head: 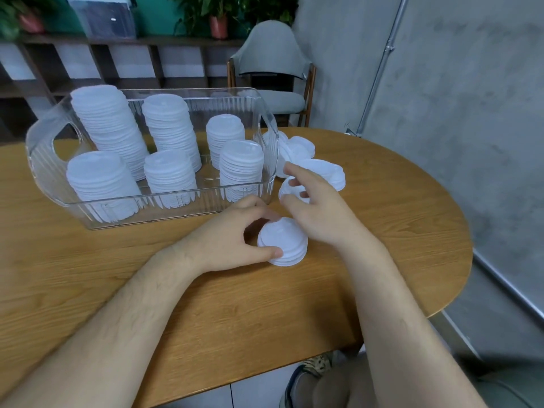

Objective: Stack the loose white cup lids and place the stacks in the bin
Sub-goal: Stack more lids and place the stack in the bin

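Item 1: loose lids (307, 156), white, heaped on the table just beside the bin's right end. My right hand (316, 203) stood in front of them and hid part of the heap.
Item 2: single lid (290, 189), under the right hand's loosely curled, spread fingers. They crowded it, and I could not tell whether they held it or only hovered.
Item 3: short stack of lids (284, 245), resting on the table in front of the bin. My left hand (234, 235) gripped it, thumb on the near rim and fingers curled over the far side.
Item 4: clear ribbed bin (44, 160), with cut-out handles at each end. It held six stacks of lids (110, 128), the rear left stack the tallest and leaning.
Item 5: oval wooden table (382, 245), bearing all of the above.
Item 6: the room. A grey chair (270, 69) stood behind the table, beside a wooden shelf (126, 42) with potted plants (219, 26) on top. A metal conduit (382, 66) ran up the grey wall (456, 83).
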Action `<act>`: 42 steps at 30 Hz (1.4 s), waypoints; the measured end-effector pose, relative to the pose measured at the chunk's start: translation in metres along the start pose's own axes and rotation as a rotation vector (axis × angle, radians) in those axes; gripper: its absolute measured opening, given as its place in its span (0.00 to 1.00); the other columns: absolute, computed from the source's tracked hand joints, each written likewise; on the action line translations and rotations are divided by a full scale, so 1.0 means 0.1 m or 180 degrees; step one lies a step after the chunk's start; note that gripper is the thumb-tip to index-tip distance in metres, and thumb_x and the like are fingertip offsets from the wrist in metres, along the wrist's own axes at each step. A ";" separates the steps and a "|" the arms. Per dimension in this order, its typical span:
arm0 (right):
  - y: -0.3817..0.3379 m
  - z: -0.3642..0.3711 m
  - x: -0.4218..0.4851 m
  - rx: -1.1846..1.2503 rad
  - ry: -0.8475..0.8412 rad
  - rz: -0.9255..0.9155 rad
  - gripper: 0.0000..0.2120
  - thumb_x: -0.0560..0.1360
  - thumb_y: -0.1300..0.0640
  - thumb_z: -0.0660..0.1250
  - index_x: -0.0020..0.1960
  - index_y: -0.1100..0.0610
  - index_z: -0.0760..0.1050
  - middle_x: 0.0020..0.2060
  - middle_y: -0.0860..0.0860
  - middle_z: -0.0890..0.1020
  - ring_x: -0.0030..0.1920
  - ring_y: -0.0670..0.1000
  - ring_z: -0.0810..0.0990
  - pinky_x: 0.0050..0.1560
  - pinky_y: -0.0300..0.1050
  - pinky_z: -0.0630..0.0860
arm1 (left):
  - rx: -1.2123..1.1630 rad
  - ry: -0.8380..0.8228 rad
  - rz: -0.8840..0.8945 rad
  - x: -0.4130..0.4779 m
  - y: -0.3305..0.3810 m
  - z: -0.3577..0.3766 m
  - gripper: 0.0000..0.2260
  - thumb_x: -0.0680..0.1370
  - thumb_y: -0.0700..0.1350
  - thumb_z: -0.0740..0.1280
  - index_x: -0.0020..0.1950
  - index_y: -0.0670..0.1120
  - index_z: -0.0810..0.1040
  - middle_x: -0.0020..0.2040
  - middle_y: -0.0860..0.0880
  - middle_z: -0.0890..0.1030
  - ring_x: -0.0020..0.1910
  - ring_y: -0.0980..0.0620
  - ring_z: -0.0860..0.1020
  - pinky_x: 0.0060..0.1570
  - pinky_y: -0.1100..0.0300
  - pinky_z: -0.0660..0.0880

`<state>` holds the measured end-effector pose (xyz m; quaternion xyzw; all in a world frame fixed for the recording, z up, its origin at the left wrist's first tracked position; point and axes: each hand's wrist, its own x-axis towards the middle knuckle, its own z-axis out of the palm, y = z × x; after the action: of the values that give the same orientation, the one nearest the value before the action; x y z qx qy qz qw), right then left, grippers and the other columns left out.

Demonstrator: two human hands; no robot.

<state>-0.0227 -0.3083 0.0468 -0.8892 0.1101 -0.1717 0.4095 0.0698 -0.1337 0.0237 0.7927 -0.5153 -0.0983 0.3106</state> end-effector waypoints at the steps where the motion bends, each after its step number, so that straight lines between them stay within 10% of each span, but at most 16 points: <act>1: -0.03 0.01 0.06 -0.0018 -0.0050 0.0019 0.27 0.79 0.58 0.64 0.78 0.53 0.66 0.70 0.43 0.73 0.68 0.41 0.70 0.70 0.42 0.67 | -0.0016 -0.0004 -0.0016 0.00 -0.01 0.00 0.28 0.70 0.59 0.75 0.68 0.53 0.77 0.61 0.61 0.73 0.63 0.62 0.73 0.66 0.61 0.71; 5: -0.05 0.05 0.09 0.0169 -0.0195 -0.0046 0.26 0.78 0.66 0.59 0.72 0.46 0.72 0.54 0.32 0.75 0.54 0.34 0.72 0.55 0.31 0.67 | -0.0073 0.0010 -0.0047 0.00 -0.03 0.00 0.29 0.69 0.61 0.74 0.68 0.53 0.77 0.59 0.62 0.72 0.61 0.63 0.73 0.64 0.61 0.72; 14: -0.06 0.10 0.09 0.0297 -0.0691 -0.0172 0.27 0.77 0.64 0.58 0.73 0.47 0.74 0.63 0.43 0.79 0.61 0.40 0.73 0.64 0.32 0.68 | -0.0035 -0.0015 -0.0071 -0.01 -0.03 0.00 0.31 0.67 0.67 0.70 0.66 0.55 0.77 0.60 0.65 0.71 0.64 0.63 0.72 0.66 0.61 0.71; 25: 0.39 -0.25 0.01 -0.0457 0.0658 0.0127 0.18 0.79 0.59 0.66 0.68 0.52 0.77 0.61 0.45 0.78 0.55 0.43 0.76 0.58 0.38 0.73 | -0.0431 0.0484 -0.0345 0.18 0.06 0.25 0.32 0.77 0.69 0.63 0.74 0.51 0.71 0.69 0.61 0.69 0.69 0.66 0.67 0.73 0.61 0.64; 33: 0.54 -0.22 0.11 -0.0687 0.0292 0.0464 0.15 0.78 0.53 0.68 0.61 0.59 0.77 0.56 0.52 0.81 0.57 0.53 0.80 0.50 0.41 0.74 | -0.0355 0.0479 -0.0764 0.67 0.08 0.33 0.17 0.80 0.64 0.62 0.50 0.51 0.76 0.50 0.55 0.75 0.58 0.53 0.74 0.53 0.61 0.68; 37: 0.55 -0.21 0.10 -0.0584 0.0233 0.0425 0.14 0.78 0.53 0.70 0.59 0.59 0.78 0.52 0.53 0.82 0.54 0.51 0.79 0.55 0.46 0.76 | -0.0472 0.0564 -0.0773 0.68 0.11 0.33 0.26 0.79 0.62 0.64 0.72 0.48 0.72 0.67 0.54 0.73 0.68 0.57 0.71 0.70 0.55 0.68; 42: 0.54 -0.21 0.07 -0.0479 0.0161 0.0291 0.11 0.75 0.52 0.73 0.56 0.52 0.80 0.50 0.44 0.81 0.52 0.44 0.79 0.51 0.38 0.76 | -0.0480 0.0599 -0.0782 0.58 0.09 0.33 0.24 0.80 0.55 0.68 0.73 0.48 0.71 0.66 0.54 0.71 0.66 0.57 0.72 0.70 0.54 0.69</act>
<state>-0.0279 -0.3603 0.0196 -0.9069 0.1735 -0.1665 0.3461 0.0729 -0.2003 0.0124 0.8299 -0.3744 -0.0992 0.4016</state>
